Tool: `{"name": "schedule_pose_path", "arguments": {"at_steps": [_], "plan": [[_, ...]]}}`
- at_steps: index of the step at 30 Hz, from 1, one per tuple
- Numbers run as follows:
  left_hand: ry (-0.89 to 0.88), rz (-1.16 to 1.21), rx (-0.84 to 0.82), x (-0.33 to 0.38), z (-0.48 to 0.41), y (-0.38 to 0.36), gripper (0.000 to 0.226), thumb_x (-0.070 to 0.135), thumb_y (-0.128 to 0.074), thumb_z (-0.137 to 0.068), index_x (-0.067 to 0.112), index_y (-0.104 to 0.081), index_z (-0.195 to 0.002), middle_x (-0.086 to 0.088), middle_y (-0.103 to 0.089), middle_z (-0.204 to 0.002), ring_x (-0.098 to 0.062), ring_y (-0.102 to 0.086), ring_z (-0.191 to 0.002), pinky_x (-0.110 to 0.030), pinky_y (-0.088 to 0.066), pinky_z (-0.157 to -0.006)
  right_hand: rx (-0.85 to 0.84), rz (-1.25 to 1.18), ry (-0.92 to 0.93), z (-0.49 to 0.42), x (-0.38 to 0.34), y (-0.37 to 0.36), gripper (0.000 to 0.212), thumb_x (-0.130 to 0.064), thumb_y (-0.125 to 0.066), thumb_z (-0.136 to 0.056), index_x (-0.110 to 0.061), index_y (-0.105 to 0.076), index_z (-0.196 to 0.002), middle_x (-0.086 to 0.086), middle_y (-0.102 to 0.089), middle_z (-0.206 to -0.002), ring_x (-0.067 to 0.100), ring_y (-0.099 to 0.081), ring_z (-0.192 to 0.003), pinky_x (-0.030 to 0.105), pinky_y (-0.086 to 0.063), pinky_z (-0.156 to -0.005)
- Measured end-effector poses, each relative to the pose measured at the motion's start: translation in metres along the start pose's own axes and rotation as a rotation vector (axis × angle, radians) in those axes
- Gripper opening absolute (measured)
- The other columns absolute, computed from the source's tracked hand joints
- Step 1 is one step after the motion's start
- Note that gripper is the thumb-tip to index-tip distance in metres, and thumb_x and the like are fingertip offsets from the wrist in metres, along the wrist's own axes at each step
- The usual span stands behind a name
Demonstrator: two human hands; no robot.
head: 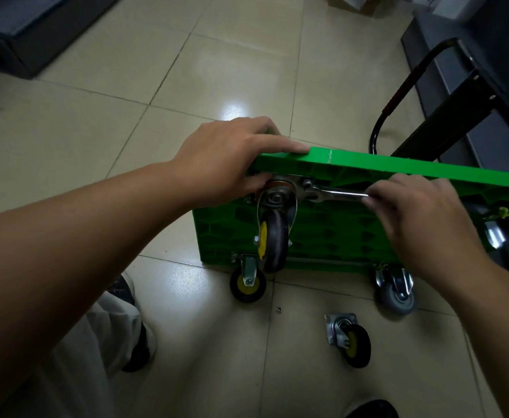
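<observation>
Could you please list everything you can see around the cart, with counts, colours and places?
cart: one, green, tipped on its side on the floor
wrench: one, silver, head at the upper caster's mounting plate
black-and-yellow casters: two, mounted at the cart's left end
grey casters: two, mounted at the cart's right end
loose caster: one, black and yellow, on the floor before the cart
ring: one, small, metal, on the floor
cart handle: one, black, behind the cart
floor: beige tiles
left-hand grip: holds the cart's upper edge
right-hand grip: pinches the wrench
</observation>
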State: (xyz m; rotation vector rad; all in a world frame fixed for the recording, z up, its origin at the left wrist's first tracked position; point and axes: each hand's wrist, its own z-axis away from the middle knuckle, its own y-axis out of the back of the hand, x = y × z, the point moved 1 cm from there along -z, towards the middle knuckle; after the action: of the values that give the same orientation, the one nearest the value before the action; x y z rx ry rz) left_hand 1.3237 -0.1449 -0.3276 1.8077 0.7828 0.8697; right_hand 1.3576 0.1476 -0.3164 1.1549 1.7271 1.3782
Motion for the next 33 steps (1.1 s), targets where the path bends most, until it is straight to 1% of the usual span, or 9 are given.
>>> {"name": "schedule_pose_path", "arguments": {"at_steps": [10,15,18,20,23,25,27,30,33], "plan": [[0.012,-0.001,0.008,0.002,0.001,0.001,0.060,0.037,-0.067,-0.091,0.057,-0.045,-0.143,0.014,-0.058,-0.128,-0.016,-0.059,-0.103,-0.030,-0.034,-0.064,0.098,-0.031,-0.047,-0.001,0.004,-0.001,0.016,-0.027,-0.060,-0.098,-0.015,-0.070,-0.093,0.005,-0.065,-0.082,0.032,-0.058,-0.080,0.037,-0.029,-0.073],[0.013,-0.009,0.015,0.003,0.001,-0.001,0.061,0.033,-0.069,-0.091,0.056,-0.046,-0.142,0.013,-0.058,-0.128,-0.016,-0.059,-0.101,-0.030,-0.034,-0.063,0.061,-0.084,-0.131,0.006,-0.005,-0.014,0.017,-0.029,-0.062,-0.099,-0.016,-0.072,-0.093,0.005,-0.068,-0.080,0.023,-0.048,-0.064,0.032,-0.037,-0.066],[0.004,0.000,0.016,0.003,0.001,-0.001,0.061,0.031,-0.069,-0.091,0.055,-0.048,-0.143,0.011,-0.059,-0.127,-0.019,-0.060,-0.100,-0.032,-0.040,-0.061,-0.054,-0.181,-0.243,0.010,-0.012,-0.033,0.021,-0.035,-0.057,-0.101,-0.022,-0.071,-0.093,0.000,-0.065,-0.075,0.018,-0.049,-0.059,0.021,-0.029,-0.054],[-0.002,0.004,0.021,0.002,0.001,-0.001,0.060,0.031,-0.068,-0.091,0.054,-0.048,-0.143,0.010,-0.060,-0.127,-0.020,-0.060,-0.101,-0.033,-0.042,-0.062,-0.155,-0.349,-0.340,0.011,-0.020,-0.048,0.022,-0.036,-0.054,-0.102,-0.023,-0.071,-0.099,-0.003,-0.064,-0.074,0.013,-0.055,-0.060,0.023,-0.036,-0.050],[-0.005,-0.001,0.030,0.002,0.000,-0.001,0.060,0.031,-0.068,-0.091,0.053,-0.049,-0.143,0.008,-0.060,-0.127,-0.019,-0.060,-0.101,-0.030,-0.038,-0.063,-0.218,-0.610,-0.433,0.012,-0.036,-0.071,0.024,-0.031,-0.053,-0.104,-0.017,-0.073,-0.101,0.001,-0.070,-0.082,0.018,-0.065,-0.074,0.039,-0.056,-0.066],[-0.008,-0.001,0.033,0.002,0.000,-0.001,0.060,0.031,-0.069,-0.091,0.052,-0.049,-0.143,0.008,-0.060,-0.127,-0.018,-0.060,-0.101,-0.030,-0.038,-0.063,-0.259,-0.782,-0.452,0.011,-0.046,-0.081,0.025,-0.028,-0.052,-0.104,-0.016,-0.073,-0.096,-0.002,-0.073,-0.086,0.014,-0.068,-0.082,0.036,-0.055,-0.076],[-0.008,0.000,0.033,0.001,0.000,-0.001,0.061,0.031,-0.070,-0.091,0.053,-0.048,-0.143,0.008,-0.060,-0.127,-0.018,-0.060,-0.101,-0.031,-0.041,-0.063,-0.304,-0.924,-0.441,0.010,-0.055,-0.085,0.025,-0.024,-0.051,-0.105,-0.015,-0.072,-0.095,-0.004,-0.074,-0.087,0.008,-0.068,-0.083,0.028,-0.054,-0.077],[-0.007,0.009,0.022,0.001,0.000,-0.001,0.061,0.032,-0.070,-0.091,0.053,-0.048,-0.143,0.009,-0.060,-0.126,-0.018,-0.060,-0.101,-0.034,-0.046,-0.063,-0.384,-1.039,-0.471,0.013,-0.055,-0.083,0.024,-0.020,-0.049,-0.106,-0.011,-0.069,-0.095,0.002,-0.074,-0.090,0.011,-0.071,-0.084,0.024,-0.056,-0.076],[0.000,0.014,0.010,0.000,-0.001,-0.001,0.061,0.034,-0.071,-0.091,0.056,-0.046,-0.143,0.010,-0.059,-0.127,-0.019,-0.060,-0.102,-0.036,-0.048,-0.064,-0.544,-0.883,-0.450,0.028,-0.037,-0.080,0.025,-0.022,-0.048,-0.106,-0.015,-0.062,-0.087,0.010,-0.071,-0.084,0.024,-0.069,-0.075,0.038,-0.056,-0.071]]}}
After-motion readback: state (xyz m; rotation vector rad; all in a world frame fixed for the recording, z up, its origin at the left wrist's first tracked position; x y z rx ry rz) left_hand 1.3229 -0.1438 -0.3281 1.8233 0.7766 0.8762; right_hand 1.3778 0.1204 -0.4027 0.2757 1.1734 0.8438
